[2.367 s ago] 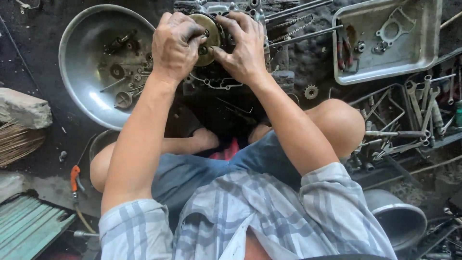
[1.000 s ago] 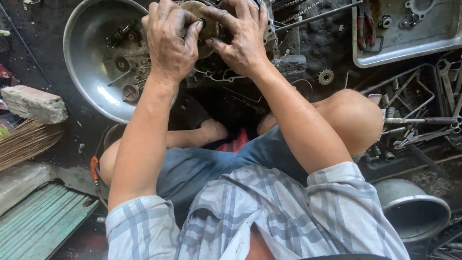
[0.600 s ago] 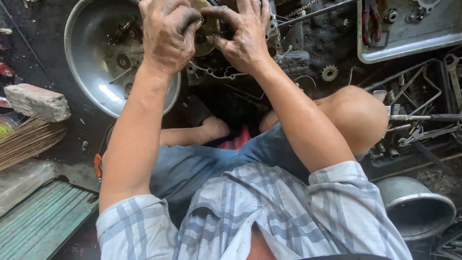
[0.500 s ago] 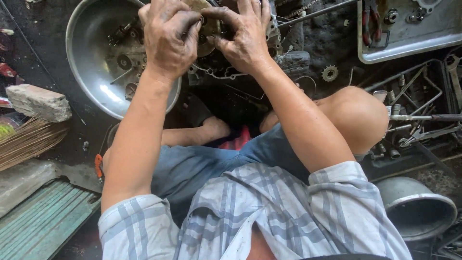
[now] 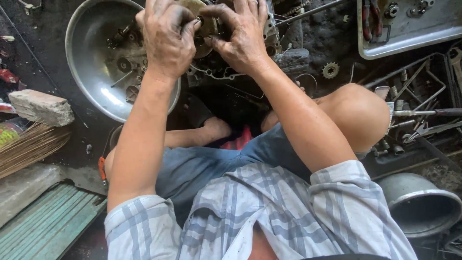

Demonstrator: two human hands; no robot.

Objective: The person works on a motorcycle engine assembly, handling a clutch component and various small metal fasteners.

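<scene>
Both hands stay on the brass-coloured disc (image 5: pixel 206 21) of the engine case (image 5: pixel 250 62), at 12 o'clock of the view. Since the earlier views the fingers have shifted only slightly; the disc has not come free. Left hand (image 5: pixel 167 38): grip closed over the disc's left edge. Right hand (image 5: pixel 240 36): grip closed on its right edge. Metal bowl (image 5: pixel 91 72) of small parts lies at 10 o'clock, small sprocket (image 5: pixel 330 70) at 2 o'clock.

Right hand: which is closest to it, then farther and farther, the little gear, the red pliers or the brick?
From the right hand, in the head view:
1. Little gear: on the dark floor just to its right, above the knee.
2. Red pliers: farther right, in the metal tray.
3. Brick: far to the left, past the big bowl.
</scene>
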